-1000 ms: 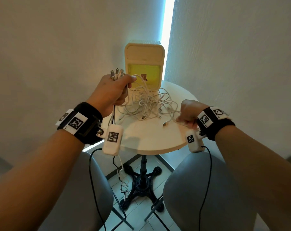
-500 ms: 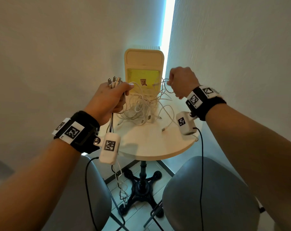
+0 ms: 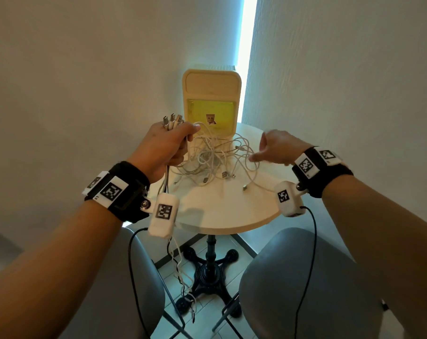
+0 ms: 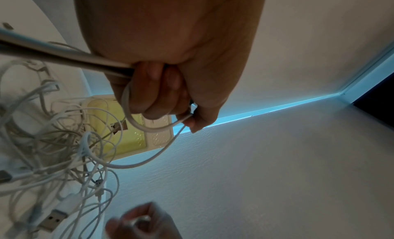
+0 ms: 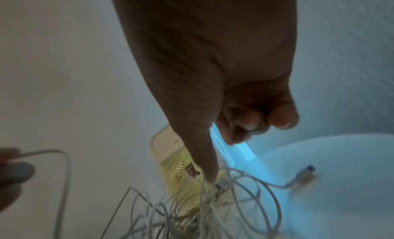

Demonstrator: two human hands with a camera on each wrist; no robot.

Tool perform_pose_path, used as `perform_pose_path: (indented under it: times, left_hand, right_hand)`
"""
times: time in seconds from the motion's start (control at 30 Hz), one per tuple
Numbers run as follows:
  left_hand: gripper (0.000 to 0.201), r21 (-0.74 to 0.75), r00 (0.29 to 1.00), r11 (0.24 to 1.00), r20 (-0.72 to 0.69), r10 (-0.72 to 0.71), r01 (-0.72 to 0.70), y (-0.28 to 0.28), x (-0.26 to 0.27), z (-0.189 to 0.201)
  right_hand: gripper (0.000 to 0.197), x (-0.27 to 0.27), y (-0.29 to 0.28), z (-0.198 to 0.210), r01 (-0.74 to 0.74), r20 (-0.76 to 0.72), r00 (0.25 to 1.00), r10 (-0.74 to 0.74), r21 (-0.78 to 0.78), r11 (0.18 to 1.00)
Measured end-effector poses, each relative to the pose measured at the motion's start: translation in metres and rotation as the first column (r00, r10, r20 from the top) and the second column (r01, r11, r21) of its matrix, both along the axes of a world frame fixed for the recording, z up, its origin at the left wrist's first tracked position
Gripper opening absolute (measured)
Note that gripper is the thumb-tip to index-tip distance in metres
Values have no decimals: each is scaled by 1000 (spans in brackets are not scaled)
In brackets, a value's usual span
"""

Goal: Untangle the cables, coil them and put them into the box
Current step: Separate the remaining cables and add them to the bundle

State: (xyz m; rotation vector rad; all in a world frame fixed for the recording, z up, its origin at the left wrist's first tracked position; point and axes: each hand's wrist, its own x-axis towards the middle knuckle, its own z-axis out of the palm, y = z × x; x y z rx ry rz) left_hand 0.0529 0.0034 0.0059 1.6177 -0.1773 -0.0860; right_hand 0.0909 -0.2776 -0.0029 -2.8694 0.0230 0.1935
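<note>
A round white table (image 3: 222, 211) carries a cream box (image 3: 211, 94) with a yellow window at its far edge. The tangle of white cables (image 3: 215, 160) lies just near of the box. The left hand (image 3: 167, 145), at left, grips several cable ends in a fist, plugs upward. The right hand (image 3: 278, 149) hovers at the tangle's right, index finger extended, other fingers loosely curled, holding nothing.

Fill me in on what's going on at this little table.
A person is sorting out a tangle of white USB cables heaped on the round table. The left hand grips a bunch of cable ends with the plugs sticking up. The right hand reaches toward the pile, thumb extended; whether it holds a strand is unclear. The cream box stands behind the pile.
</note>
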Motion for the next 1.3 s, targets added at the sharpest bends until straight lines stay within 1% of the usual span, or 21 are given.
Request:
perform_pose_path:
  times: [0.1,0.17,0.2,0.27,0.3,0.37,0.43,0.5,0.57,0.63,0.67,0.73,0.8,0.93,1.0,1.03,1.07,1.1,1.17,1.23,1.3]
  left_hand:
    - [37,-2,1000,1000,-2,1,-1,1,2,0]
    - [37,-11,1000,1000,-4,-3,3,2,2,0]
    - [37,-17,1000,1000,-4,-5,5,2,2,0]
    - [37,-25,1000,1000,-6,-1,1,4,1,1]
    - [37,-26,1000,1000,-7,0,0,4,0,1]
    - [37,-31,1000,1000,-7,0,0,5,0,1]
    - [37,-35,1000,999,-9,3,-3,5,-1,1]
    - [37,-39,1000,999,-9,8,-8,5,-2,1]
    - [37,-43,1000,999,-8,8,-8,5,-3,1]
    - [37,-40,1000,999,-6,3,-3,4,-4,2]
    - [37,-39,1000,999,-4,1,-2,4,-5,3]
    - [37,-42,1000,999,1,-2,2,4,-5,4]
    - [37,-52,1000,999,5,4,-3,4,-5,6]
    - [38,-94,999,995,28,21,-18,8,-6,14]
    - [39,-122,999,992,43,19,-14,8,-4,20]
    - [39,-131,999,991,49,18,-11,7,-3,24]
    - [39,-134,998,991,55,15,-7,6,-2,27]
    - [39,-135,998,991,62,8,0,5,-1,30]
    - [39,-143,997,990,81,-7,18,3,-1,38]
    - [38,-164,992,985,120,-25,45,0,-4,47]
    - [37,-196,984,977,169,-51,85,1,-9,60]
  right_hand:
    - [47,-20,-4,-2,-118,-327,945,21,-277,954]
    - [38,-29,-2,-9,-215,-421,905,61,-328,920]
    - [32,-30,-2,-11,-235,-418,905,80,-334,913]
    - [18,-27,-4,-9,-210,-338,937,86,-351,912]
    - [12,-23,-7,-5,-156,-269,961,61,-348,924]
    - [5,-11,-10,7,-33,-38,999,21,-350,936]
    - [5,0,-8,22,41,252,966,60,-377,925]
    - [3,10,2,30,16,435,892,120,-295,955]
    - [4,18,19,25,-110,467,869,161,-134,985]
    - [18,23,35,12,-205,363,917,166,73,976]
    - [22,24,44,5,-226,284,942,182,133,965]
    - [26,25,58,-8,-252,136,964,230,181,950]
    - [41,26,66,-11,-257,99,966,241,223,940]
    - [59,22,70,-1,-298,190,954,232,504,811]
    - [63,16,68,8,-364,151,925,349,619,696]
    - [61,13,69,12,-395,101,892,440,647,652]
    - [56,9,73,16,-429,57,857,512,628,649]
    - [49,5,78,17,-467,30,836,547,563,682]
    - [28,6,88,11,-504,59,844,533,428,750]
    - [11,14,94,-1,-484,119,872,476,366,795]
    - [9,22,93,-13,-433,165,901,400,345,833]
